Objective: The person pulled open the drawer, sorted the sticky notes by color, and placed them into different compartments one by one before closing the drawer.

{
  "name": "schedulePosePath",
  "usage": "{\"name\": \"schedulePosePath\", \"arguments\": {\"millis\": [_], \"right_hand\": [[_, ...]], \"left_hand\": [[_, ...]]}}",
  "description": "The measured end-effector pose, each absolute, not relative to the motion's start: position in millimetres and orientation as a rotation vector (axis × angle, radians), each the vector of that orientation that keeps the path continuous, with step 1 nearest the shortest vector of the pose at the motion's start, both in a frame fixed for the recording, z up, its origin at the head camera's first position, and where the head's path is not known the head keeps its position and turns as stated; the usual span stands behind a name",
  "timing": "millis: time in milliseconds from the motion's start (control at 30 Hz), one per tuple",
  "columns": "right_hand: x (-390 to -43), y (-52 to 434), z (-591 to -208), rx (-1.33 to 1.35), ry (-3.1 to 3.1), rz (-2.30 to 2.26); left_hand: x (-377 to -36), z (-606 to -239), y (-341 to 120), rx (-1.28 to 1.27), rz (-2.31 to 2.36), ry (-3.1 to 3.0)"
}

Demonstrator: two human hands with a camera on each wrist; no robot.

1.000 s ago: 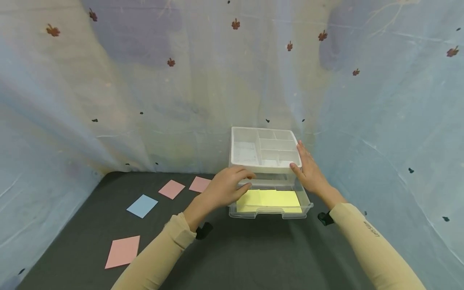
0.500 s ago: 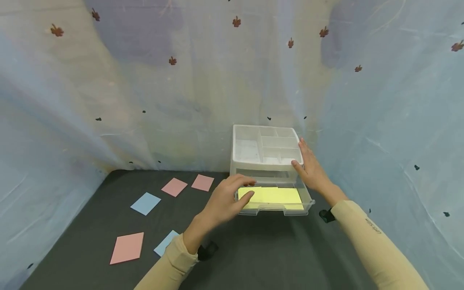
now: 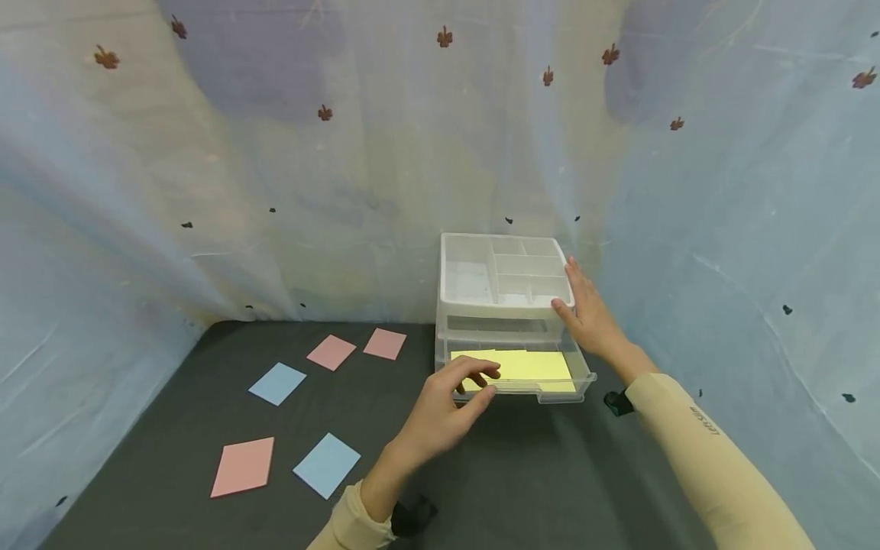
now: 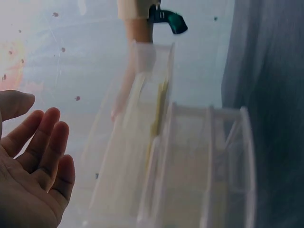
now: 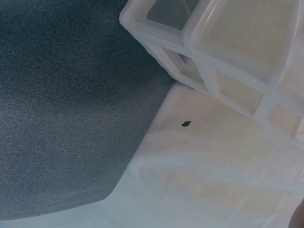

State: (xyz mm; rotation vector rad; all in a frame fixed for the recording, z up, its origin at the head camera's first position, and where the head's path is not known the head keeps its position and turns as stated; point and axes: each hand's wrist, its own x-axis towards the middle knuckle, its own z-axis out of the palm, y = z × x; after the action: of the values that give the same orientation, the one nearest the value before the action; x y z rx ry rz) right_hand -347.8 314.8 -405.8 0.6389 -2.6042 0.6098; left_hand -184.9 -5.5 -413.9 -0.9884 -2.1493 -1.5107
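A white plastic drawer organizer (image 3: 506,311) with a divided top tray stands against the backdrop. Its lower clear drawer (image 3: 560,397) is pulled out, and yellow sticky notes (image 3: 532,367) lie inside. My left hand (image 3: 443,412) hovers just in front of that drawer with fingers loosely bent and nothing in them; the left wrist view also shows the bare left hand (image 4: 38,161) apart from the organizer (image 4: 190,166). Flat along the organizer's upper right side rests my right hand (image 3: 594,321), thumb at the front corner. In the right wrist view only a fingertip (image 5: 298,218) shows, beside the frame (image 5: 237,80).
On the dark table (image 3: 522,489), to the left, lie pink sticky notes (image 3: 243,467) and two blue ones (image 3: 326,465). A patterned curtain (image 3: 385,191) hangs behind and at both sides.
My left hand has moved back and down from over the drawer, toward me. The nearer blue note came into full view as the left arm moved off it. The right hand stays put.
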Motion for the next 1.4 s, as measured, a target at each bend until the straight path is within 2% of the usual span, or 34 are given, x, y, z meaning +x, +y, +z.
{"name": "schedulePosePath", "arguments": {"millis": [333,667,1100,1400], "right_hand": [[-346,314,-404,0.616,-2.619,0.594],[-348,314,-403,0.628,-2.603,0.596],[-349,315,-403,0.653,-2.593,0.593],[-348,314,-403,0.642,-2.605,0.596]], "left_hand": [[-165,-440,27,-0.933,-1.927,-2.075],[-154,-464,58,-0.641,-2.274,-1.999],[-165,-484,75,-0.312,-2.462,-1.902],[-175,-484,80,-0.180,-2.589,-1.796]]}}
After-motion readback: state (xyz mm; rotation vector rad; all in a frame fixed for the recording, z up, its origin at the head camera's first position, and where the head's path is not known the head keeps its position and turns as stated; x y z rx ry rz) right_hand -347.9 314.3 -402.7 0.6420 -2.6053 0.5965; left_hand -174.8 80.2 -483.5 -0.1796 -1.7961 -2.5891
